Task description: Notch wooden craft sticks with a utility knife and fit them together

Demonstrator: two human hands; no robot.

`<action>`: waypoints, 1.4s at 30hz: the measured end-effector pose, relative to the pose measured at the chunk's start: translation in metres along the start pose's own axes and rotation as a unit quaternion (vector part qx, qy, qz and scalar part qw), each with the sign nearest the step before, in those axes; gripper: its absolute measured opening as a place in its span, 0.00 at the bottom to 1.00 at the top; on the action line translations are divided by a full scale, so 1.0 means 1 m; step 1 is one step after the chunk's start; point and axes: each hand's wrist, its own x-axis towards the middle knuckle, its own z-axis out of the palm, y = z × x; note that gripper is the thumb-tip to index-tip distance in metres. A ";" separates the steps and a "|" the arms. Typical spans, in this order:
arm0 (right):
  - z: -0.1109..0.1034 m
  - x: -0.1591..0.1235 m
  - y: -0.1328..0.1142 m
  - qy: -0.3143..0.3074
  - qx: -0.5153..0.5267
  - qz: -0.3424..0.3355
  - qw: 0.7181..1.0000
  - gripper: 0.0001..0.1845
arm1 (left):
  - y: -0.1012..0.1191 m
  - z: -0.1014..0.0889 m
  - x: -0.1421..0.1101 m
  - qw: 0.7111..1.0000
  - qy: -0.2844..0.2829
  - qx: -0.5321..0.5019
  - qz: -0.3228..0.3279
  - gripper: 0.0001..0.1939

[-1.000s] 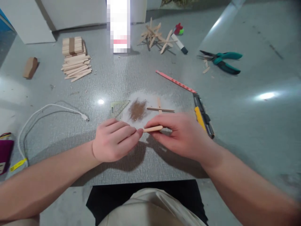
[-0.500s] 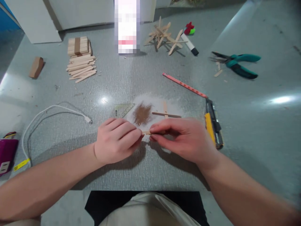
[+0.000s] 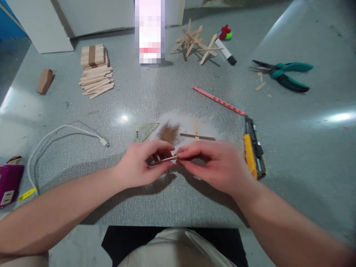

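Observation:
My left hand (image 3: 144, 163) and my right hand (image 3: 214, 165) meet over the near middle of the grey table (image 3: 155, 96). Between them they pinch a thin wooden craft stick (image 3: 164, 160), held level just above the table; the left fingers curl round its left end and the right fingertips grip its right end. Just beyond the hands lies a patch of brown dust (image 3: 168, 132) on a pale smear, with two crossed sticks (image 3: 197, 135) beside it.
A yellow utility knife (image 3: 253, 152) lies right of my right hand, a red ruler (image 3: 219, 101) beyond it. Teal pliers (image 3: 286, 72) sit far right. A stick pile (image 3: 96, 78), glued stick shapes (image 3: 194, 42), a marker (image 3: 226, 52), a clear set square (image 3: 144, 130) and a white cable (image 3: 61, 135) lie around.
The stick has slid leftward into my left hand, which has turned and opened its fingers around it. The right hand has stayed in place, pinching the stick's right end.

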 end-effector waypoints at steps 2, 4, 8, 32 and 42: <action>0.003 0.000 0.000 0.002 -0.014 -0.024 1.000 0.09 | 0.000 0.001 0.001 1.000 0.001 -0.012 -0.028 0.10; 0.005 0.000 0.000 0.006 -0.037 -0.047 0.998 0.09 | 0.000 0.002 0.001 0.999 0.011 -0.005 -0.043 0.11; 0.010 0.000 0.001 0.040 -0.061 -0.055 0.996 0.09 | -0.003 0.002 0.001 0.998 0.036 0.003 -0.059 0.12; -0.013 -0.001 0.012 0.299 -0.034 0.086 0.950 0.03 | -0.017 0.009 0.006 0.937 -0.046 0.338 0.067 0.09; 0.000 0.010 0.014 0.011 -0.178 -0.066 0.982 0.05 | -0.046 -0.045 0.021 0.894 0.036 0.429 -0.122 0.11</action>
